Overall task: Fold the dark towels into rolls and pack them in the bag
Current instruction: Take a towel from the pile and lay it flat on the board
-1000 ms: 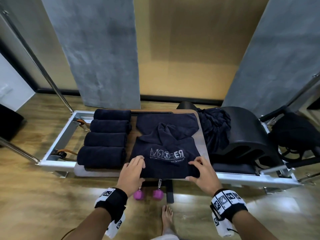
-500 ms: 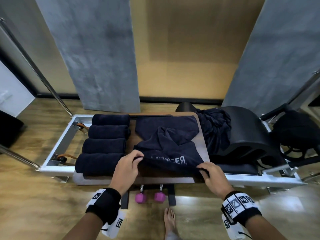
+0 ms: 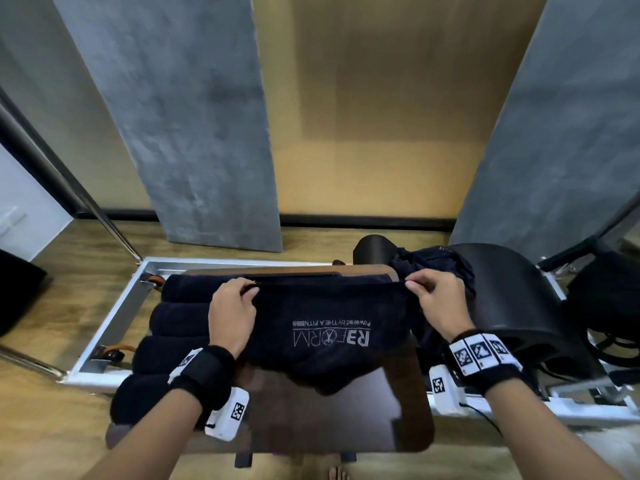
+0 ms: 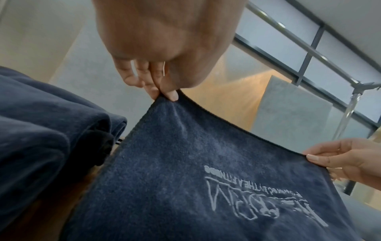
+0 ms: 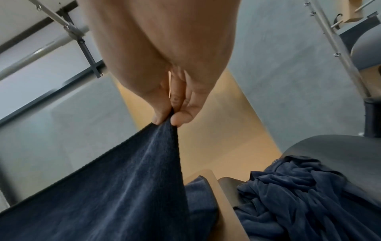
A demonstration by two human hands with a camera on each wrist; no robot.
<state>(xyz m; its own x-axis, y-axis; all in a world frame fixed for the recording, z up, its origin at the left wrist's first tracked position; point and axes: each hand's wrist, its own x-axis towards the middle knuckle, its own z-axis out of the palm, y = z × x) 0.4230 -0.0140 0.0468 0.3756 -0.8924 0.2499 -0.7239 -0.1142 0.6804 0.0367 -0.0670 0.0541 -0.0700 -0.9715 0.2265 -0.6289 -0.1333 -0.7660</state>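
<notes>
A dark navy towel point(image 3: 329, 327) with a white printed logo hangs stretched between my two hands above the brown padded board point(image 3: 322, 414). My left hand point(image 3: 247, 292) pinches its left top corner; in the left wrist view the thumb and fingers point(image 4: 164, 94) nip the hem of the towel point(image 4: 185, 179). My right hand point(image 3: 412, 284) pinches the right top corner, and the right wrist view has the towel point(image 5: 123, 187) bunched at my fingertips point(image 5: 164, 120). Several rolled dark towels point(image 3: 173, 327) lie in a row to the left. A black bag point(image 3: 606, 299) sits at the far right.
A heap of loose dark towels point(image 3: 433, 268) lies on a black arched barrel point(image 3: 512, 299) to the right. The board sits on a metal-framed reformer point(image 3: 114, 313). Slanted steel poles point(image 3: 69, 188) stand at the left, grey wall panels behind, and my bare foot point(image 3: 337, 474) on the wooden floor.
Both hands took the towel's near corners, lifted them off the board and carried them up and away, spreading the towel taut. My head moved closer over the board.
</notes>
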